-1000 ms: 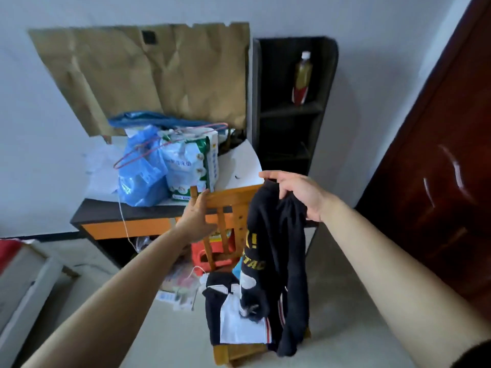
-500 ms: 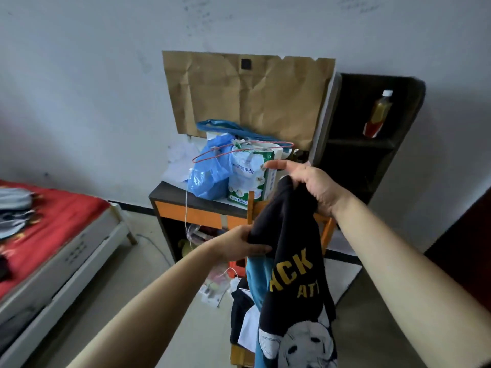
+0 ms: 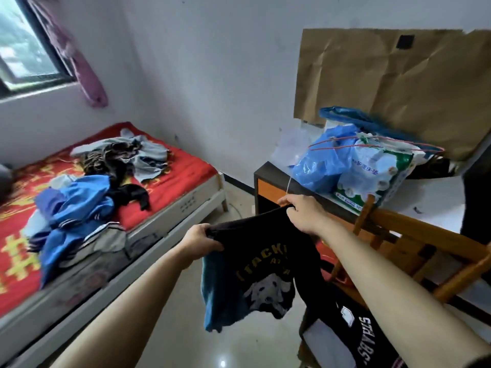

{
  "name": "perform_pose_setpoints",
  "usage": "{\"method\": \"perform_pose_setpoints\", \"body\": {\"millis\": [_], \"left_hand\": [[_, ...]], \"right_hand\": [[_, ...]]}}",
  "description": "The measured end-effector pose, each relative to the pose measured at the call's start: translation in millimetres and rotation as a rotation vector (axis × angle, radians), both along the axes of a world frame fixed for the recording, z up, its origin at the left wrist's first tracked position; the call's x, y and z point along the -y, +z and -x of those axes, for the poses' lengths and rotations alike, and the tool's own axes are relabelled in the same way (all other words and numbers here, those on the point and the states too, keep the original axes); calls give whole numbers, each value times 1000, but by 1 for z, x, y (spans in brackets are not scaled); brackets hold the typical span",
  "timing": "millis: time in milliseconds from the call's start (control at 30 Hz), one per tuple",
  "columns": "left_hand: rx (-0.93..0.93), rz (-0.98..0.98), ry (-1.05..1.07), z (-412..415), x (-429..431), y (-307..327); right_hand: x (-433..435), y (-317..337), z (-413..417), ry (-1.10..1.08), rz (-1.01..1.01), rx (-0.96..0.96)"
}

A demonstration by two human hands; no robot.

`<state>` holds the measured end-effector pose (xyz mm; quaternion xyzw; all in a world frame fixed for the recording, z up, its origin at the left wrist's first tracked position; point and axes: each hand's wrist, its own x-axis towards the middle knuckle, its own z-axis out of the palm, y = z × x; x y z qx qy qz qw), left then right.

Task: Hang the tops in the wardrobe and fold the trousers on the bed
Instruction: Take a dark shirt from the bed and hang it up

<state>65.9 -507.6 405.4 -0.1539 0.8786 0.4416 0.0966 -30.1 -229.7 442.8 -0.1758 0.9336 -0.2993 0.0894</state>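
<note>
Window (image 3: pixel 25 49) with purple curtain (image 3: pixel 86 73), brown paper (image 3: pixel 385 83) on wall, tabletop (image 3: pixel 273 173) — blue bag (image 3: pixel 318 166), tissue pack (image 3: pixel 372 179) on it — wooden chair (image 3: pixel 425 232) beside

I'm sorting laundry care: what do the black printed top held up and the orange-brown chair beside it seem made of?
Black printed top: soft matte knit, probably cotton jersey; it hangs limp and creased. Orange-brown slatted chair: apparently varnished wood; rigid rails with a slight sheen.
</note>
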Motion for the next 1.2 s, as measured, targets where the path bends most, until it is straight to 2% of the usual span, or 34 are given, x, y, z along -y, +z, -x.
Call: {"method": "perform_pose_setpoints", "body": {"millis": [233,267,367,500,600,700,833,933,1033,1133,1200], "left_hand": [[-119,-196,140,-3,140,34],[-141,-159,179,-5,165,37],[-248,128,359,-15,229,34],[-320,345,580,-36,290,31],[-429,409,748,-54,318,32],[-476,350,905,-80,339,33],[-404,164,1244,-128,355,36],[-448,85,1495,-173,348,47],[-466,153,1722,-232,326,58],[-503,248,1886,-289,282,68],[-445,351,1997,-328,247,77]], "right_hand": [[151,34,53,129,-95,-80],[177,38,59,168,-110,-94],[242,45,69,268,-133,-127],[321,46,72,431,-151,-172],[377,47,74,534,-154,-209],[434,45,74,644,-108,-212],[514,46,57,873,0,-132],[564,51,23,1102,35,-9],[607,57,-35,1393,78,142],[629,61,-111,1569,38,350],[634,60,-164,1690,25,373]]}}
